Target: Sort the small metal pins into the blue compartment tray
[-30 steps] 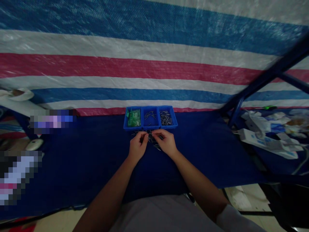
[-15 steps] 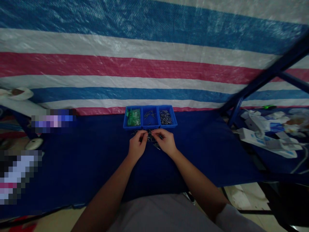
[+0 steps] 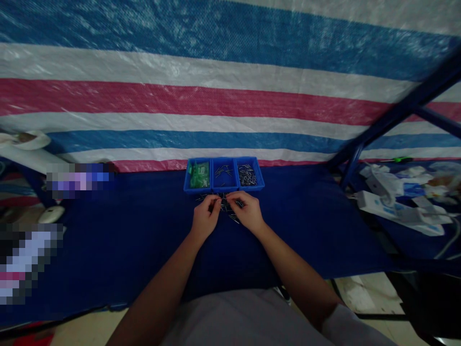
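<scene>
A blue tray (image 3: 224, 190) with three compartments stands at the back of the blue cloth. Its left compartment holds green packets (image 3: 200, 175), the middle one a few thin metal pieces (image 3: 224, 169), the right one many of them (image 3: 247, 175). In front of the tray lies a loose pile of similar dark pieces (image 3: 234, 218), partly hidden by my fingers. My left hand (image 3: 206, 216) and my right hand (image 3: 248, 209) meet over this pile, each closed in a pinch. Whatever lies between the fingertips is too small to name.
A striped plastic sheet (image 3: 230, 103) hangs behind the blue-covered table (image 3: 137, 240). On the right are a blue metal frame (image 3: 389, 120), white boxes and wrappings (image 3: 399, 211) and a green-handled tool (image 3: 401, 159). A white object (image 3: 51, 214) sits at the left edge.
</scene>
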Available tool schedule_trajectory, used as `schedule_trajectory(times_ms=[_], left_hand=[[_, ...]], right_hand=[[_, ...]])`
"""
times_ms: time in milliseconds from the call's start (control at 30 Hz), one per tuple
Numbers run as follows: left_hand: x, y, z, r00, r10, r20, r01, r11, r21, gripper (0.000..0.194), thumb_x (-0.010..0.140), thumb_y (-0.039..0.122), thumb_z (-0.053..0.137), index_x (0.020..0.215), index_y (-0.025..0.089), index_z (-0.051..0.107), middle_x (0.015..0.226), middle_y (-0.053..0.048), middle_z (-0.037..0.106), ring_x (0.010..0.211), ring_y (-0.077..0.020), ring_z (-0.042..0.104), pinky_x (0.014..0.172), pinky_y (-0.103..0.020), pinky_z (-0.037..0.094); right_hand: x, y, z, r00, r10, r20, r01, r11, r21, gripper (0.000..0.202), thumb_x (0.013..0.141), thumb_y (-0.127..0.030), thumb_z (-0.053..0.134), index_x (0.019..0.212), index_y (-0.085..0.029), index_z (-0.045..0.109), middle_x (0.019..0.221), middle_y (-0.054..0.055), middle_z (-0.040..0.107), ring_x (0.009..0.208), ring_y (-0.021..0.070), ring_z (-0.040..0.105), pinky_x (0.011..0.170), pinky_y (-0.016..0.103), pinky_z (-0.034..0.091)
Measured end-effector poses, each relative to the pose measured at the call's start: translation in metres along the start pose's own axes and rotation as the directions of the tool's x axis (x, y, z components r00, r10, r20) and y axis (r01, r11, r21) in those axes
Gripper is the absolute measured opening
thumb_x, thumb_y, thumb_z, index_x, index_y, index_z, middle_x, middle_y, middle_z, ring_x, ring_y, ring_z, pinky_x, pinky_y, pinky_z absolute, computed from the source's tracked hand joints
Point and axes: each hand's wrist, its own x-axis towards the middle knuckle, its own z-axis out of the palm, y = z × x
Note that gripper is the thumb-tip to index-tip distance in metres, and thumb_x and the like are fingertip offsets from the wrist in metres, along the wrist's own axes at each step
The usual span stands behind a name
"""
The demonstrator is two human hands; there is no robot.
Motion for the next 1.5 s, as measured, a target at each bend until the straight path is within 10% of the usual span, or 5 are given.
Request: schedule_trajectory(times_ms=[1500], left_hand=[[0.0006, -0.0013, -0.0004, 0.999, -0.023, -0.037, 0.023, 1.0, 0.006, 0.021, 0.09, 0.035, 0.052, 0.098, 0.019, 0.063, 0.068, 0.002, 0.064, 0.059, -0.0109, 0.06, 0.059, -0.022, 0.046]], right_hand=[[0.0011, 0.0002, 0.0004, 0.999, 0.03, 0.032, -0.029, 0.999, -0.021, 0.01, 0.084, -0.02, 0.062, 0.085, -0.023, 0.072, 0.087, 0.003, 0.074, 0.081, 0.0176, 0.07, 0.078, 0.03, 0.055]])
